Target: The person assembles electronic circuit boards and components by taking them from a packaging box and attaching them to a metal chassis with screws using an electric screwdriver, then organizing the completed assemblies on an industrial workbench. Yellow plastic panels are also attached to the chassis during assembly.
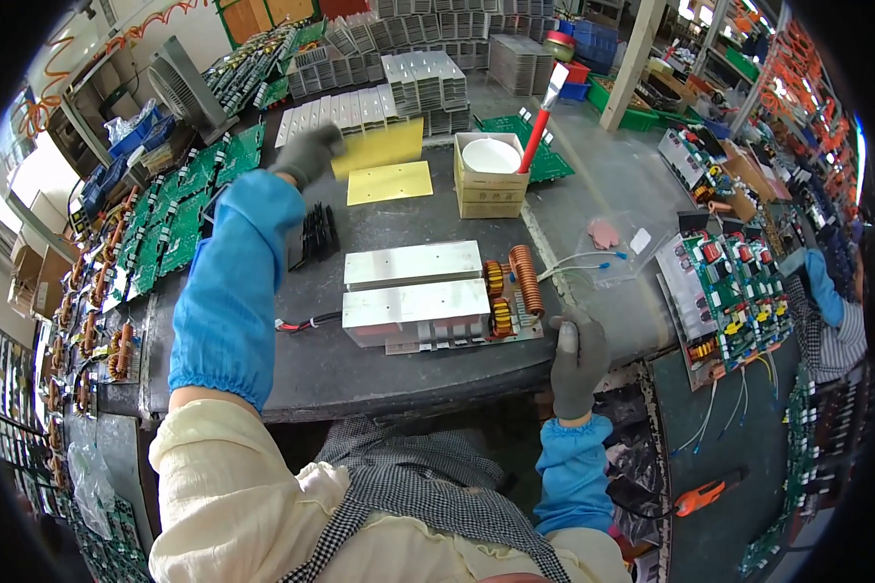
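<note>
Cream shirt [389,544]; left hand [309,157], grip clamped on yellow sheet [381,146]; right hand [579,364], grip unclear.

The metal bars [415,302] look smooth with a soft sheen. Right of the bars, the copper coil [526,280] is glossy and ridged. Behind the bars, the yellow sheet [390,183] looks like matt paper, the box [489,197] dull cardboard. Beneath them, the table [331,379] looks scuffed.

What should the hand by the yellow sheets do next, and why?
Perhaps the left hand should bring the blurred yellow sheet toward the silver blocks: it seems to hold the sheet's left edge, and the blocks' tops look uncovered.
</note>
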`<move>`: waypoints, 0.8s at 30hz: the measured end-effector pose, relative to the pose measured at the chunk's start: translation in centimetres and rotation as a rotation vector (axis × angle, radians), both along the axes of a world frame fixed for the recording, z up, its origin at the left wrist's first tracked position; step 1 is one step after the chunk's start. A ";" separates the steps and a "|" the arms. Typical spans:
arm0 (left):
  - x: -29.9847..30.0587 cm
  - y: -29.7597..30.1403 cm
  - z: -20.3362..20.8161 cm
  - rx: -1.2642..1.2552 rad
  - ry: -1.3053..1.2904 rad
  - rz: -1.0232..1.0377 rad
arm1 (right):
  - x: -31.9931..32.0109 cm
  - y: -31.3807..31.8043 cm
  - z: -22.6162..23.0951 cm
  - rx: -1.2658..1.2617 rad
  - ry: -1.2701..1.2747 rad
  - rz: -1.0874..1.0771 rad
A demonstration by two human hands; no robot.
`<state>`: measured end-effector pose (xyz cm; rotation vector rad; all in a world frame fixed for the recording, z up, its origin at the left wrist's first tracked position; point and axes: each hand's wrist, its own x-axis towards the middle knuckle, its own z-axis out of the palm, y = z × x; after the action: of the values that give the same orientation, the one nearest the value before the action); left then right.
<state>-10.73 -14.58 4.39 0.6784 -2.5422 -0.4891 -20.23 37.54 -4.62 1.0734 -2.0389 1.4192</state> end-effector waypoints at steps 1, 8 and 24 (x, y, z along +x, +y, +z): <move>0.1 0.4 -1.4 -0.002 0.002 -0.002 | 0.0 -0.1 -0.2 -0.002 0.002 -0.002; 1.6 -0.2 -1.3 0.122 0.107 0.046 | -0.1 -0.2 -0.3 0.024 0.053 0.035; 9.6 19.2 10.7 -0.186 0.089 -0.291 | 0.2 -1.1 7.9 -0.291 -0.096 0.220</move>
<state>-1.12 4.62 15.10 0.2161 -2.5713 -0.3620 -20.01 36.48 3.27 1.1465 -1.7446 1.8438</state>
